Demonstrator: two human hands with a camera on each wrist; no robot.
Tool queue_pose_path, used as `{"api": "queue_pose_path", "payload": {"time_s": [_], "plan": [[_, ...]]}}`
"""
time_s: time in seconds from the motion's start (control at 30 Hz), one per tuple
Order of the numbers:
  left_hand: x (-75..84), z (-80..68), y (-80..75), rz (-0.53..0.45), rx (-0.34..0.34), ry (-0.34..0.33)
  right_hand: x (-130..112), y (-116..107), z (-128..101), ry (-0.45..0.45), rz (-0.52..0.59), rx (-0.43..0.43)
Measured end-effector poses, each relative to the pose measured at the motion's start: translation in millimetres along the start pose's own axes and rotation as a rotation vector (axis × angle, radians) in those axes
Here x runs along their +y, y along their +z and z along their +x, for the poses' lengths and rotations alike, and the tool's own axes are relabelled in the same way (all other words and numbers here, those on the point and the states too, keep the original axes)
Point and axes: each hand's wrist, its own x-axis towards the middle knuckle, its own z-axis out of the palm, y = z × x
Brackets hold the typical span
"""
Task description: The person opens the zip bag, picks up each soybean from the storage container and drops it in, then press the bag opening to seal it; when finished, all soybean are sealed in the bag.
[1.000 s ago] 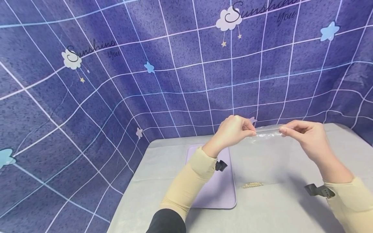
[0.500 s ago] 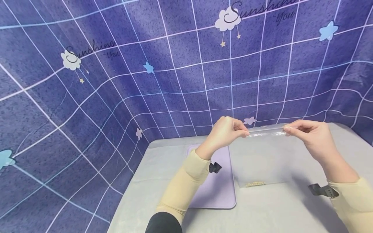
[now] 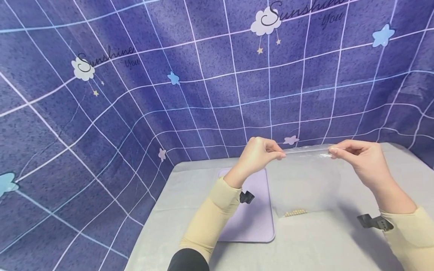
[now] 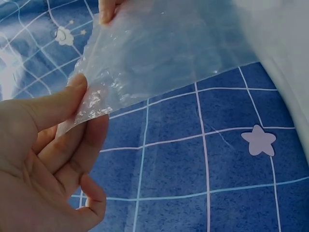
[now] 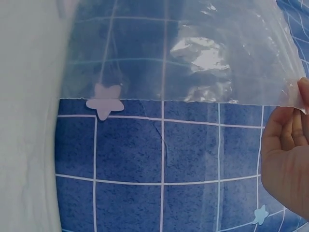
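Left hand [image 3: 259, 152] slid outward along the clear plastic zip bag's [image 3: 306, 180] top edge, away from right hand [image 3: 361, 160]; both pinch it, small beige beads [image 3: 295, 213] hanging well below the pinches

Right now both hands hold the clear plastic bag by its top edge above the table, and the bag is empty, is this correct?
Not quite. The clear plastic bag is not empty: the head view shows small pale beads lying at its bottom. The rest holds: the left hand and the right hand pinch its top edge above the table.
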Motion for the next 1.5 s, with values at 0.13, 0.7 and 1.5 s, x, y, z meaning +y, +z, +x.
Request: {"api": "queue_pose_path", "payload": {"time_s": [0.13, 0.7, 1.5], "plan": [[-1.0, -0.5, -0.1, -0.002, 0.016, 0.020, -1, 0, 1, 0.001, -0.010, 0.002], [-20.8, -14.4, 17.4, -0.456, -0.100, -0.080, -12, -5, -1, -0.002, -0.003, 0.002], [-51.9, -79.2, 137.0, -0.851, -0.736, -0.788, 63, -25, 31, 0.361, -0.237, -0.166]]}}
